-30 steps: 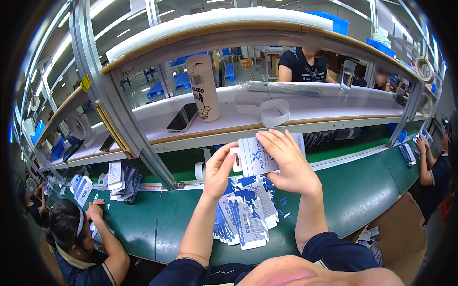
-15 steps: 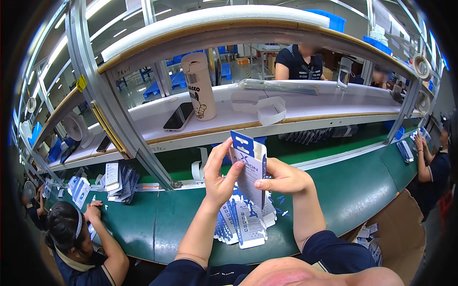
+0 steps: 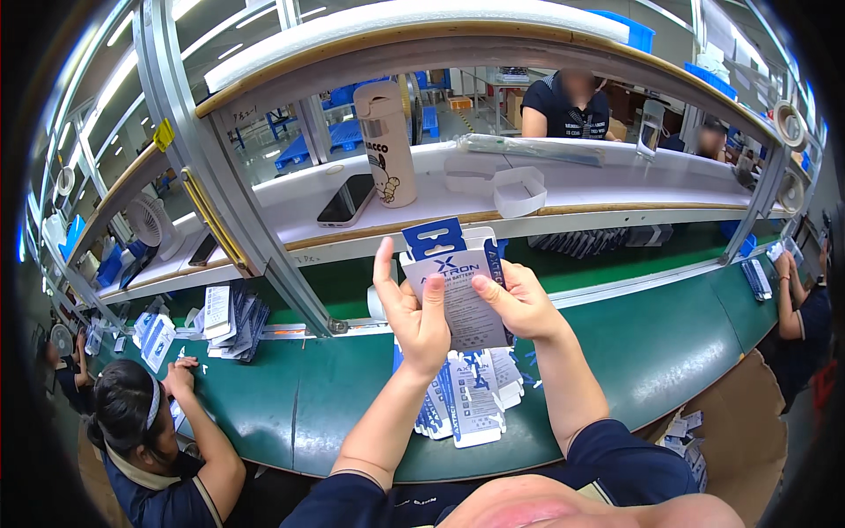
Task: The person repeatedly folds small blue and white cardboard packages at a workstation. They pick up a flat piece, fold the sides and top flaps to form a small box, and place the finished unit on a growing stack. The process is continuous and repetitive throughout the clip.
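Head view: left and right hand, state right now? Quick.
Left hand: holding the blue-and-white box by its left side, thumb on the front, one finger raised.
Right hand: holding the same box's right side, thumb on the front.

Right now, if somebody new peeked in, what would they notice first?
Probably the white-and-blue box in the middle, held between the left hand and right hand. Just below it, a pile of similar boxes lies on the green table. Farther back, a tall cream bottle stands on the white shelf beside a phone.
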The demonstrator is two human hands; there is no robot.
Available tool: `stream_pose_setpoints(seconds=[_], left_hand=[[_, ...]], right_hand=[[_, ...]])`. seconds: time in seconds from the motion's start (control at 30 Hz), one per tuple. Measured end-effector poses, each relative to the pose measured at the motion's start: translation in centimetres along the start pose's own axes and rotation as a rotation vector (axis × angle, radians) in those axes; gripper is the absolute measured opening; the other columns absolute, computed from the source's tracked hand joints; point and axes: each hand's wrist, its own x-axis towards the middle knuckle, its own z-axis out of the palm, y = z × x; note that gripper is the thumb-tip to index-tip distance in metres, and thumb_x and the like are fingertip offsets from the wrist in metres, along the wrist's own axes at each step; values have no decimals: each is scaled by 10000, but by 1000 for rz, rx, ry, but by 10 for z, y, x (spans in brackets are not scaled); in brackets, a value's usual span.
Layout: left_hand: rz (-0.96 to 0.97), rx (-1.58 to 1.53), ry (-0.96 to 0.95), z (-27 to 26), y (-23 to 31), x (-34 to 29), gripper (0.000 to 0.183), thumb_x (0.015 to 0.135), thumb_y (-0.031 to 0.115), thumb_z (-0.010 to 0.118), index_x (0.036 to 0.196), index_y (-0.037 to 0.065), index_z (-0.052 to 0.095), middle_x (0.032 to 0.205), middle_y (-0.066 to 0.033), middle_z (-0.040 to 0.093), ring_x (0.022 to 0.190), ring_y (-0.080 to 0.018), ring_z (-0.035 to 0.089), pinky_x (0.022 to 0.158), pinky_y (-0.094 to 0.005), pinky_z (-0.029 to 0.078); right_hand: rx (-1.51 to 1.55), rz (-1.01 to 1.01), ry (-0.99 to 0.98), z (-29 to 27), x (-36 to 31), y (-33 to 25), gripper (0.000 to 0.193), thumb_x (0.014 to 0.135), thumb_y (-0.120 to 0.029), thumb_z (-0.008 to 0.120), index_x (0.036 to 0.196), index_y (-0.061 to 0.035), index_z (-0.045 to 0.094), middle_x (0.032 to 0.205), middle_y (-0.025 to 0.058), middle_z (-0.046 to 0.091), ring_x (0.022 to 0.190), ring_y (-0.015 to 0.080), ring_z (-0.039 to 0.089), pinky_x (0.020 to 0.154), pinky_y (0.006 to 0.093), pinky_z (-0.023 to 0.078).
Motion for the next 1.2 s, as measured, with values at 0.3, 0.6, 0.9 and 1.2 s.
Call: stream_pose_setpoints(seconds=[0.3, 0.6, 0.9, 1.2], left_hand=[[-134, 398, -116, -23, -6, 11, 218, 972, 163, 594, 844, -2, 528, 659, -2, 558, 602, -11, 427, 517, -200, 352], [-172, -48, 68, -36, -5, 17, 263, 1017, 247, 509, 977, 0, 590, 931, -49, 663, 806, -60, 576, 737, -216, 461], [-151, 50, -80, -40, -5, 9, 350, 1008, 291, 521, 952, -30, 650, 905, -54, 687, 782, -90, 594, 710, -233, 459], [-144, 101, -309, -17, -4, 1, 365, 996, 265, 546, 847, -41, 676, 674, -49, 653, 580, -94, 589, 531, -236, 449]], right_hand=[[-166, -57, 250, 14, 5, -8, 294, 982, -234, 570, 1074, 44, 595, 845, 84, 691, 752, 92, 606, 677, 266, 497], [-377, 94, -172, 3, 1, -28, 336, 928, -241, 631, 729, 30, 628, 506, 100, 502, 427, 130, 407, 439, 305, 344], [-404, -100, 8, 1, -1, -34, 366, 899, -204, 671, 618, 13, 581, 475, 75, 452, 433, 108, 363, 421, 302, 306], [-219, -270, 353, 2, -3, -31, 271, 943, -176, 630, 802, 51, 670, 667, 53, 657, 594, 59, 550, 529, 215, 433]])
